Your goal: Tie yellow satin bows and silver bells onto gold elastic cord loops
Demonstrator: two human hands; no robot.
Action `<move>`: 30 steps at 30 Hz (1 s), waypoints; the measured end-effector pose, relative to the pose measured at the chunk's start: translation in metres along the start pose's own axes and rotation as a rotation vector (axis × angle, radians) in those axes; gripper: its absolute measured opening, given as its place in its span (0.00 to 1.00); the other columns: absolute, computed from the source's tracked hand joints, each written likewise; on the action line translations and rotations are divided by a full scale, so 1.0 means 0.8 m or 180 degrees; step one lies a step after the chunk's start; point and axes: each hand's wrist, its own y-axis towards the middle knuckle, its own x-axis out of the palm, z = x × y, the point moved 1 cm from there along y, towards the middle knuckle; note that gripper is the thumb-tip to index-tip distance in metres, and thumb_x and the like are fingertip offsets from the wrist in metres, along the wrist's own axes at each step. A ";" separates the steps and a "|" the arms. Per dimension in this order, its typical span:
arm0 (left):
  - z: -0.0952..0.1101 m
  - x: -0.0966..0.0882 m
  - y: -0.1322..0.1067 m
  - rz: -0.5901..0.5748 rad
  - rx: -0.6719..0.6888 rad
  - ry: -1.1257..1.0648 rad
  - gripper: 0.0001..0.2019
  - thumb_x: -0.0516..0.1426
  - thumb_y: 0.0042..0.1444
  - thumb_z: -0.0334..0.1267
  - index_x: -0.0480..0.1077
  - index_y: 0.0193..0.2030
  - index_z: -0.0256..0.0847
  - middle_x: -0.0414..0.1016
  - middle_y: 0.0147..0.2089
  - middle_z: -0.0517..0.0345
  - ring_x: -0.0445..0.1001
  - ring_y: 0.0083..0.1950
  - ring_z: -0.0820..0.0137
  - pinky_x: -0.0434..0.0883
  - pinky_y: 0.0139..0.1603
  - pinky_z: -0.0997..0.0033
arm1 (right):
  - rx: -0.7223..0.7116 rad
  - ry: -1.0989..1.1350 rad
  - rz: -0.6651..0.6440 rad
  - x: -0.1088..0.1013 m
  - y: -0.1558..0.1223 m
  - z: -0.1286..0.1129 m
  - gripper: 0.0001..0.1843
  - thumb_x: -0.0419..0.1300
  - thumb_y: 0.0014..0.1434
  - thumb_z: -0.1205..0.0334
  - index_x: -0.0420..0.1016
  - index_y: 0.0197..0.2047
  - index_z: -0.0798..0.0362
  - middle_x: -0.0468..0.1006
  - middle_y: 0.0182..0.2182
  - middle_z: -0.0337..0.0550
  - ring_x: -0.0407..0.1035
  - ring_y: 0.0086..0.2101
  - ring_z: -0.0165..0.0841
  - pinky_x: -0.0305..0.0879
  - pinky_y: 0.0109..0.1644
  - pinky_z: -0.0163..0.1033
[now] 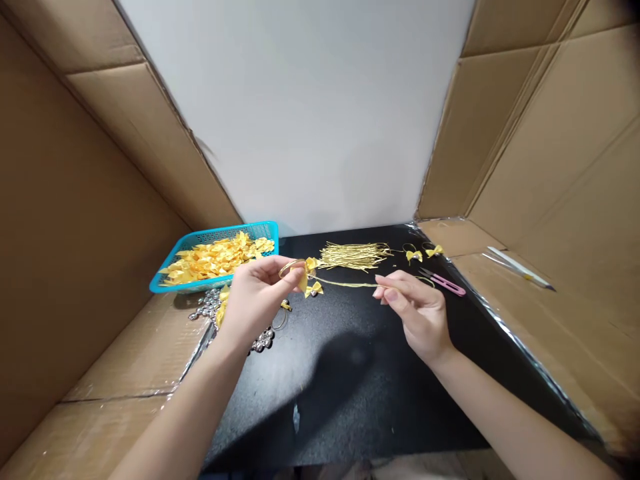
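Between thumb and fingers, my left hand (267, 290) pinches a yellow ribbon bow (303, 277) with a loop of gold cord by it. From the bow a gold cord (345, 285) stretches to the right. My right hand (415, 307) grips that cord near its other end, with a short tail showing past the fingers. Just behind and below the held bow, another yellow bow (315, 289) with a shiny bead lies on the black table (340, 413). Both hands are raised above the tabletop.
A blue basket (215, 233) of yellow bows stands at the back left, near silvery beads (263, 341). Gold cords (353, 255) lie in a pile at the back. Finished-looking bows (414, 256), pink thread snips (447, 285) and a white pen-like tool (525, 270) lie right. Cardboard walls flank the table.
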 end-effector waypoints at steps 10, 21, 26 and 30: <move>-0.054 0.014 -0.005 0.0130 -0.0640 -0.0612 0.04 0.66 0.43 0.36 0.79 0.27 0.40 0.76 0.23 0.62 0.70 0.23 0.77 0.68 0.26 0.78 | 0.0441 0.0599 -0.0062 0.003 0.003 0.010 0.06 0.64 0.59 0.67 0.81 0.36 0.45 0.77 0.33 0.36 0.70 0.36 0.29 0.65 0.41 0.36; -0.087 0.026 -0.017 0.0717 -0.1297 -0.1550 0.08 0.69 0.31 0.33 0.77 0.22 0.39 0.74 0.23 0.63 0.66 0.21 0.79 0.68 0.23 0.78 | 0.2287 0.1239 -0.0607 0.016 -0.017 0.039 0.09 0.67 0.56 0.59 0.72 0.31 0.52 0.83 0.43 0.46 0.78 0.44 0.34 0.70 0.53 0.44; -0.092 0.025 -0.021 0.0939 -0.1369 -0.1652 0.08 0.69 0.29 0.30 0.76 0.21 0.39 0.72 0.21 0.64 0.66 0.21 0.79 0.68 0.22 0.79 | 0.3198 0.2388 -0.0458 0.028 -0.026 0.041 0.18 0.70 0.53 0.59 0.62 0.29 0.53 0.84 0.41 0.47 0.81 0.40 0.33 0.72 0.51 0.41; -0.094 0.025 -0.022 0.0903 -0.1449 -0.1698 0.09 0.69 0.29 0.30 0.77 0.22 0.39 0.73 0.21 0.64 0.66 0.21 0.80 0.68 0.22 0.80 | 0.3338 0.2605 -0.0334 0.026 -0.027 0.041 0.18 0.71 0.53 0.62 0.62 0.29 0.53 0.85 0.38 0.44 0.81 0.38 0.30 0.73 0.46 0.35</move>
